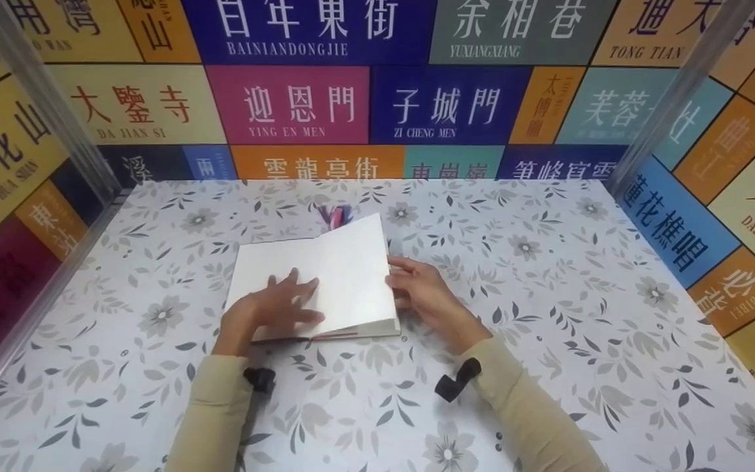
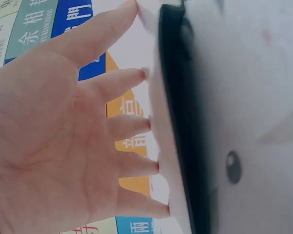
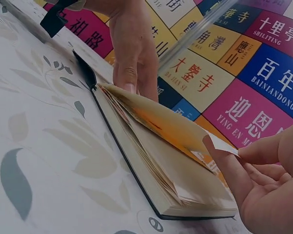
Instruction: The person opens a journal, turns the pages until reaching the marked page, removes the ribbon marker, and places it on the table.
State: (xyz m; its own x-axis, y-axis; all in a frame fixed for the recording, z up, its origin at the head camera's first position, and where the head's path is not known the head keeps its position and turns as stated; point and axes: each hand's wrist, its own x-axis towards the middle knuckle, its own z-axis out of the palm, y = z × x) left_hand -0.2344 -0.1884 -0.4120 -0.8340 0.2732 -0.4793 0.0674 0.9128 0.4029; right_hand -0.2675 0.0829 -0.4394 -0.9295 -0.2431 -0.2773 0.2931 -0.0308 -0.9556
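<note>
Starting with the head view: got an open, dark-covered rectangular paper book [image 1: 325, 262] lying on a white cloth with a grey leaf-and-flower print [image 1: 351, 406]. Just past the book's far edge, a small bundle of pink, blue and purple strands [image 1: 336, 217]; well behind the book, a wall of multicoloured rectangular signs [image 1: 289, 105]. On the book's left side, a bare left hand [image 1: 276, 305] with fingers spread apart, resting on the blank white page [image 1: 266, 261], clamped on nothing. At the book's right edge, a bare right hand [image 1: 423, 285] by a raised blank white sheet [image 1: 358, 269].

Left wrist view next: not much of the book, just a blurry dark edge [image 2: 180, 122], with fingertips apart and touching white paper beside it.

Right wrist view, way more useful: thumb and finger together, clamped on the raised sheet's edge. Some orange [image 3: 185, 139] under that sheet too, can't tell if printed or tucked in.

Progress-wise, would call it mid page-turn: book already open, sheet lifted, not laid over yet. No telling the number of pages left.
</note>
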